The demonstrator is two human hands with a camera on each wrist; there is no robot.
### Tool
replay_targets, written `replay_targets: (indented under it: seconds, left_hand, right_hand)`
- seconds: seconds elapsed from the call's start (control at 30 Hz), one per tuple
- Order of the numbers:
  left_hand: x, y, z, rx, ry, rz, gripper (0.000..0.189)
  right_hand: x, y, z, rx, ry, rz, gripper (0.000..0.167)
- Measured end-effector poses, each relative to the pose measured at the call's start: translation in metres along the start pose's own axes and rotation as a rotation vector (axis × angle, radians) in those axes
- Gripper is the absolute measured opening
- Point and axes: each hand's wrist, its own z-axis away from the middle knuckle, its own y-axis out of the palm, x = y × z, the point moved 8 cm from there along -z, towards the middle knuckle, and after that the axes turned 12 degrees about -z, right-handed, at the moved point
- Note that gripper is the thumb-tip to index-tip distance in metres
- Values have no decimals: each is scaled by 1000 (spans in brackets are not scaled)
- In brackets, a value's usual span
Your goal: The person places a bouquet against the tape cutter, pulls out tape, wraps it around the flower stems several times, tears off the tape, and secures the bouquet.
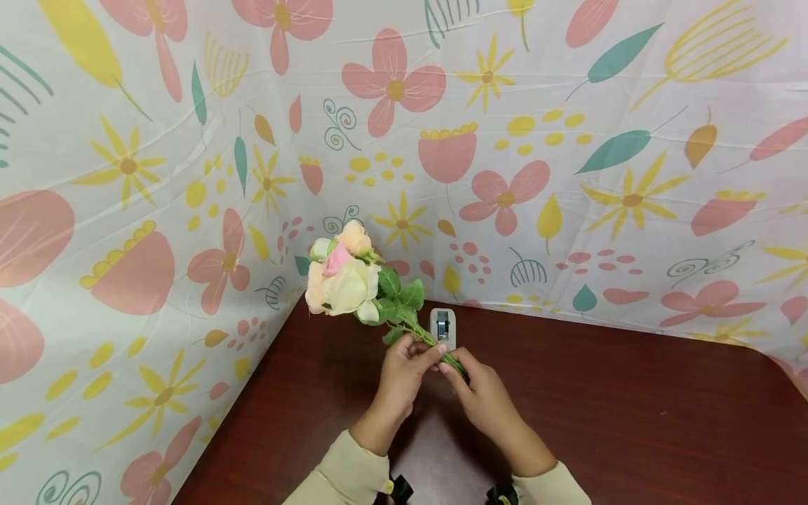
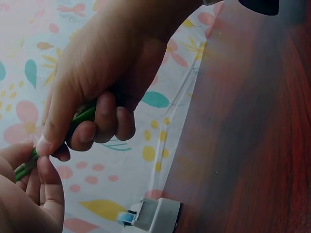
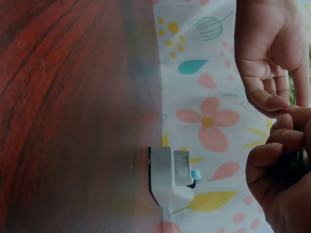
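A bunch of artificial roses (image 1: 344, 280), cream, peach and pink with green leaves, is held slanting above the table, blooms at the upper left. My left hand (image 1: 400, 375) pinches the green stems (image 1: 419, 333) between thumb and fingers, below the leaves. Lower down, my right hand (image 1: 485, 400) grips the stem ends, its fingers curled around them. In the left wrist view, the right hand (image 2: 97, 82) and the left hand (image 2: 34, 189) almost meet along the stems. The blooms are outside both wrist views.
A small pale grey tape dispenser (image 1: 442, 328) stands on the dark red-brown table (image 1: 600, 407), just behind the hands. White cloth (image 1: 492, 266) printed with flowers and leaves hangs along the back and left sides of the table.
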Motion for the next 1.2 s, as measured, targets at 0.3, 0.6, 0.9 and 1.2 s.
replay_targets:
  seconds: [0.3,0.6,0.9,1.2]
  left_hand:
    - [2,-1,-1,9,3,29,25]
    - [-4,1,-1,73,22,-39,26]
    - [-9,4,0,146,44,-36,18]
    - [-13,7,1,213,55,-33,22]
  right_hand:
    - [2,3,1,-3,-1,13,5]
    - [-9,6,1,139,169,-279,20]
    - [-12,11,0,298,225,-541,58]
    - [-12,14,2,395,237,-719,58]
